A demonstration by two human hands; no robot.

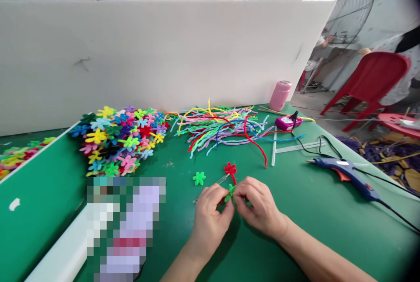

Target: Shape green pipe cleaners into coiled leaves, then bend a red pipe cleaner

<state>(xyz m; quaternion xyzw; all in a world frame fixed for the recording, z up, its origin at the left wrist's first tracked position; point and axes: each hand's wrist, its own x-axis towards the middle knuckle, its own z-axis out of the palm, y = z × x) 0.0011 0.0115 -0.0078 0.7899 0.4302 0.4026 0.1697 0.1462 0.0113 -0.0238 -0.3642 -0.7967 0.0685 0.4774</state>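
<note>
Between my hands is a green fuzzy pipe-cleaner flower (231,192). My left hand (211,210) is closed, pinching its left side between thumb and fingers. My right hand (257,205) is closed too, with its fingertips at the flower's right edge. Just beyond them lies a red pipe-cleaner flower (230,168), and a short red stem runs from it down towards the green one. Whether the two are joined is hidden by my fingers. Another green flower (199,178) rests flat on the table to the left. Partly behind my left hand is a thin clear stick (223,179).
A heap of colourful flowers (126,140) sits left, and loose pipe cleaners (223,127) are piled at the back. On the right are a blue glue gun (344,175) with its cord, clear glue sticks (295,147), a magenta box (288,122) and a pink bottle (280,95).
</note>
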